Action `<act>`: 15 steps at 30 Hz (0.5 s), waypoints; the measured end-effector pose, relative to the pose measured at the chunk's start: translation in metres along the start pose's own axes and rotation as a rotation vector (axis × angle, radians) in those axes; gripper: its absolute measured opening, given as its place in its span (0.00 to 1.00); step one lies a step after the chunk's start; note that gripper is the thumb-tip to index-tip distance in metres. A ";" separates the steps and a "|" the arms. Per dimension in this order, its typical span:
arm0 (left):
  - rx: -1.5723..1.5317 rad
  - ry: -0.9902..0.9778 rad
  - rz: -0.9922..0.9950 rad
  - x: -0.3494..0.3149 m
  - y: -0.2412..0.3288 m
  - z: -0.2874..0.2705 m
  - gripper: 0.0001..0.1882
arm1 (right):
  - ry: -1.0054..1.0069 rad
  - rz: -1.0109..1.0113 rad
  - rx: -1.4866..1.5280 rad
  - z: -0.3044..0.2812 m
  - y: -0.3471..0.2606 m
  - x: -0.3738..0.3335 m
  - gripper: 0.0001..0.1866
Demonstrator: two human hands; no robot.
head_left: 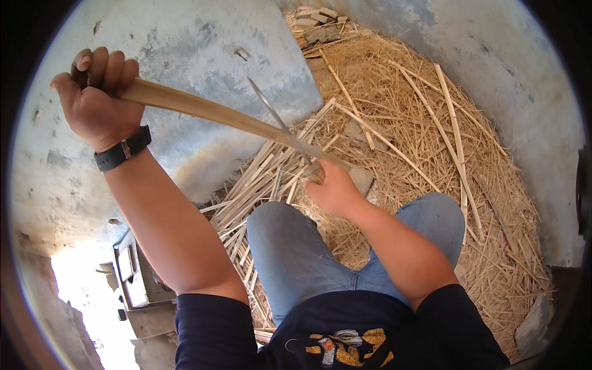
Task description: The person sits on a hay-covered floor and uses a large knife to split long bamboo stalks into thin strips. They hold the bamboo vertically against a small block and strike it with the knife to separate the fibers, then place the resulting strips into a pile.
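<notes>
My left hand is raised at the upper left, fist closed around one end of a long tan bamboo strip. The strip slants down to the right toward my knees. My right hand grips the wooden handle of a knife, whose thin blade points up and left and crosses the strip near its lower part. A black watch sits on my left wrist. Below the hands lies a bundle of split bamboo slats on the ground.
Shavings and straw-like fibres cover the ground ahead, with longer bamboo sticks lying across them. Grey walls close in left and right. A small metal box stands at lower left. Bricks lie at the far end.
</notes>
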State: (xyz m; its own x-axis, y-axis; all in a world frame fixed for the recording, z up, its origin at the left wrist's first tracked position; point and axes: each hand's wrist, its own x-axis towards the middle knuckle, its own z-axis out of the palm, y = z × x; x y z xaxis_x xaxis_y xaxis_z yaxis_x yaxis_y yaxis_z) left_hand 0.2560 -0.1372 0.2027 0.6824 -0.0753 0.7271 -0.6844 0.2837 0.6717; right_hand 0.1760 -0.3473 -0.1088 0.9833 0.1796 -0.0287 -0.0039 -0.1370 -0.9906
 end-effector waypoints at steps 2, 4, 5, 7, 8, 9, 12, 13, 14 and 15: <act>-0.063 -0.043 -0.024 0.007 0.002 -0.009 0.26 | -0.005 -0.119 -0.153 0.004 -0.015 0.001 0.28; 0.007 0.043 -0.023 0.009 -0.004 -0.012 0.26 | -0.031 0.065 -0.095 0.007 0.011 0.014 0.24; 0.109 0.148 -0.007 0.009 -0.009 -0.004 0.26 | -0.035 0.157 -0.063 0.008 0.027 0.020 0.22; 0.211 0.268 0.014 0.012 -0.016 -0.001 0.26 | -0.026 0.325 -0.095 0.004 0.051 0.021 0.21; 0.215 0.288 0.016 0.011 -0.017 -0.009 0.26 | -0.028 0.407 -0.113 0.003 0.048 0.022 0.20; 0.219 0.308 0.018 0.012 -0.017 -0.016 0.25 | -0.042 0.355 -0.035 0.006 0.045 0.023 0.20; 0.202 0.258 0.023 0.015 -0.015 -0.032 0.26 | -0.091 0.184 0.057 0.017 0.019 0.019 0.20; 0.198 0.238 0.021 0.013 -0.014 -0.038 0.27 | -0.108 0.107 0.001 0.016 0.004 0.017 0.19; 0.206 0.234 0.018 0.011 -0.012 -0.043 0.27 | -0.121 0.027 -0.052 0.015 -0.004 0.016 0.19; 0.202 0.218 0.017 0.014 -0.012 -0.043 0.27 | -0.126 0.140 -0.003 0.015 0.006 0.020 0.19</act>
State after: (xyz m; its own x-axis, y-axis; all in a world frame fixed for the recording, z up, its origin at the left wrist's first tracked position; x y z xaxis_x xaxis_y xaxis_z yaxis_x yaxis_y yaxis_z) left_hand 0.2845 -0.1006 0.1990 0.6944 0.1411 0.7057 -0.7187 0.0857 0.6900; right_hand 0.1931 -0.3301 -0.1172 0.9425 0.2795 -0.1834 -0.1387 -0.1722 -0.9752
